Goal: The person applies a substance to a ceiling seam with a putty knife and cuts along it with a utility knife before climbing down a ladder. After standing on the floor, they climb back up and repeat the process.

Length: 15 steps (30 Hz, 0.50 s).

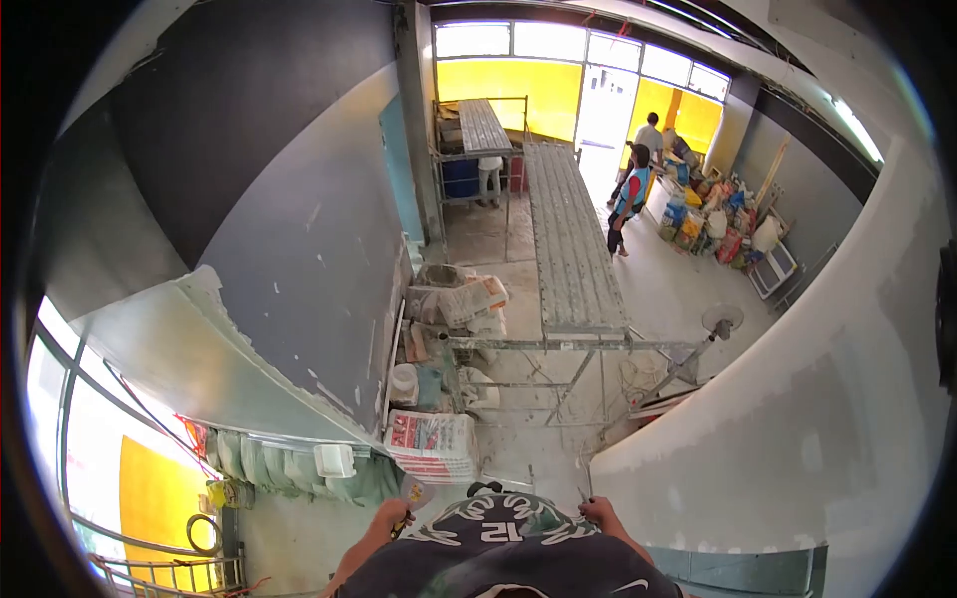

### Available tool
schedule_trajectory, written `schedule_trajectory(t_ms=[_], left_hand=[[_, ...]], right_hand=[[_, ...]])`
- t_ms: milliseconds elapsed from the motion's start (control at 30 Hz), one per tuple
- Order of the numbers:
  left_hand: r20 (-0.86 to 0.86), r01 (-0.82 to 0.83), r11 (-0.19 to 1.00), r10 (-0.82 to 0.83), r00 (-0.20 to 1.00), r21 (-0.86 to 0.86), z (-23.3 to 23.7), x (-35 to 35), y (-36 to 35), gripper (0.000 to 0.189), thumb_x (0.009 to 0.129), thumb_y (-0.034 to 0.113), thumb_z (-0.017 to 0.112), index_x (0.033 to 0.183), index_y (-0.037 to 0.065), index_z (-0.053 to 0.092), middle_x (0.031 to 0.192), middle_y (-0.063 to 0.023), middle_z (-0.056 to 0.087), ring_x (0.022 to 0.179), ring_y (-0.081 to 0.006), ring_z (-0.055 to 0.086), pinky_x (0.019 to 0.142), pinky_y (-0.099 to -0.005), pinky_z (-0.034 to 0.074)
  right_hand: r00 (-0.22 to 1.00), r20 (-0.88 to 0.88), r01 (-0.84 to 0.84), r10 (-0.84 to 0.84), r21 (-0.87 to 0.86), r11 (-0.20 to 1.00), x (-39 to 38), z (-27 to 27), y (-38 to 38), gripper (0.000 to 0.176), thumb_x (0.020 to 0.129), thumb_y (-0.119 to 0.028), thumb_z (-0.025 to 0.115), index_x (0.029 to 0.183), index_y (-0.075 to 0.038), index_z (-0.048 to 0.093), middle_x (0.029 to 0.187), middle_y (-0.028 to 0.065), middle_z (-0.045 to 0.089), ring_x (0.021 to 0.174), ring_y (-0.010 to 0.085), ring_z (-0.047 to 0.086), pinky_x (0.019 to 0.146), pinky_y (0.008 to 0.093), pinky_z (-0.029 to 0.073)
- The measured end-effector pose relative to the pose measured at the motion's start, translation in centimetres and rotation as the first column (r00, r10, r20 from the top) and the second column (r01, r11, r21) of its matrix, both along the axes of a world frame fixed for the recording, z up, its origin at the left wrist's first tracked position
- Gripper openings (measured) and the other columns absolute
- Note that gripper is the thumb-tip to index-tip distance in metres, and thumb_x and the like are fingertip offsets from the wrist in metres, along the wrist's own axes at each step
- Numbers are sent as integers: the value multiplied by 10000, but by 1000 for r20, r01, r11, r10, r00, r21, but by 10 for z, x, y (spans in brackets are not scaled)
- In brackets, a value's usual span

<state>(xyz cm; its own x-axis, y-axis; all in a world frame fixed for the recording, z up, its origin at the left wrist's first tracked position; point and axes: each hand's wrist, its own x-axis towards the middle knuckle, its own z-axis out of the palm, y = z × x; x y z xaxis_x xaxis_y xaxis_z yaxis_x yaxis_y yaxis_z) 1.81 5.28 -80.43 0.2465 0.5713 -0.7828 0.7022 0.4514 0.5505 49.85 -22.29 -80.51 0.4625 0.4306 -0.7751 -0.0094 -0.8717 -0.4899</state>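
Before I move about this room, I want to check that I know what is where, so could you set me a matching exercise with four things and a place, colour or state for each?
Things
1. Left hand
2. Long plank
3. Tub
4. Shirt

Places, colours, states
A. White, at the lower left of the picture
B. Dark, with the number 12 on it
C. Closed on a pale, flat tool
D. Grey and ridged, raised above the floor

Right pairs: 1-C, 2-D, 3-A, 4-B
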Motion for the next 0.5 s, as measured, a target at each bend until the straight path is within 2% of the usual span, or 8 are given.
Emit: schedule_trajectory(t_ms=[100, 167, 267, 300, 400, 433, 467, 500], left_hand=[[-34, 75, 995, -73, 997, 59, 31, 7, -4, 325, 983, 245, 522, 938, -72, 577, 767, -163, 678, 596, -232, 667, 511, -382, 510], [-41, 55, 998, -53, 998, 36, 59, 15, -12, 315, 975, 243, 552, 948, -70, 579, 787, -168, 687, 616, -230, 677, 527, -363, 518], [-46, 67, 997, -65, 997, 50, 35, 7, -11, 319, 975, 245, 553, 960, -72, 582, 764, -159, 682, 599, -225, 667, 521, -366, 510], [-39, 59, 996, -56, 998, 71, 27, 4, -12, 319, 975, 245, 553, 960, -72, 582, 764, -159, 682, 599, -225, 667, 521, -366, 510], [141, -215, 971, 199, 970, 108, 25, 13, 19, 329, 948, 286, 588, 930, -40, 627, 732, -137, 681, 578, -208, 639, 525, -366, 493], [213, -299, 948, 272, 938, 110, 35, 22, 41, 332, 939, 299, 600, 920, -30, 642, 721, -129, 681, 571, -203, 630, 527, -366, 487], [239, -304, 942, 266, 934, 140, 45, 31, 68, 332, 939, 299, 600, 920, -30, 642, 721, -129, 681, 571, -203, 630, 527, -366, 487], [257, -251, 903, 165, 952, 350, 59, 39, 96, 338, 938, 304, 599, 892, -28, 643, 705, -113, 674, 572, -188, 624, 533, -357, 483]], right_hand=[[998, -48, 45, -44, 35, 998, 11, -35, -7, 198, 820, -180, 677, 919, -11, 650, 742, 91, 673, 580, 183, 651, 498, 333, 508], [998, -47, 49, -48, 27, 998, 14, -48, -14, 193, 808, -175, 676, 904, -9, 656, 730, 98, 677, 571, 189, 650, 495, 336, 511], [1000, -2, -17, 17, 12, 1000, 12, -53, -28, 279, 823, -238, 720, 926, 18, 680, 750, 109, 681, 629, 231, 646, 573, 373, 514], [994, 42, -98, 98, 13, 995, 9, -31, -33, 249, 812, -229, 716, 862, 12, 677, 711, 107, 673, 593, 217, 648, 533, 359, 513], [972, 169, -182, 164, 97, 978, 8, -44, -44, 283, 782, -250, 759, 735, 18, 678, 657, 118, 653, 500, 240, 610, 483, 380, 490], [700, 505, -539, 505, -91, 838, 29, -137, -61, 390, 873, -383, 615, 1138, -99, 660, 849, 150, 692, 803, 289, 684, 707, 422, 522], [821, 449, -413, 353, 40, 910, 21, -104, -66, 388, 874, -382, 614, 1136, -99, 660, 850, 150, 691, 801, 290, 683, 705, 423, 521], [836, 460, -374, 299, 80, 924, 18, -82, -54, 387, 874, -381, 614, 1135, -98, 659, 851, 151, 691, 799, 291, 682, 703, 423, 521]])
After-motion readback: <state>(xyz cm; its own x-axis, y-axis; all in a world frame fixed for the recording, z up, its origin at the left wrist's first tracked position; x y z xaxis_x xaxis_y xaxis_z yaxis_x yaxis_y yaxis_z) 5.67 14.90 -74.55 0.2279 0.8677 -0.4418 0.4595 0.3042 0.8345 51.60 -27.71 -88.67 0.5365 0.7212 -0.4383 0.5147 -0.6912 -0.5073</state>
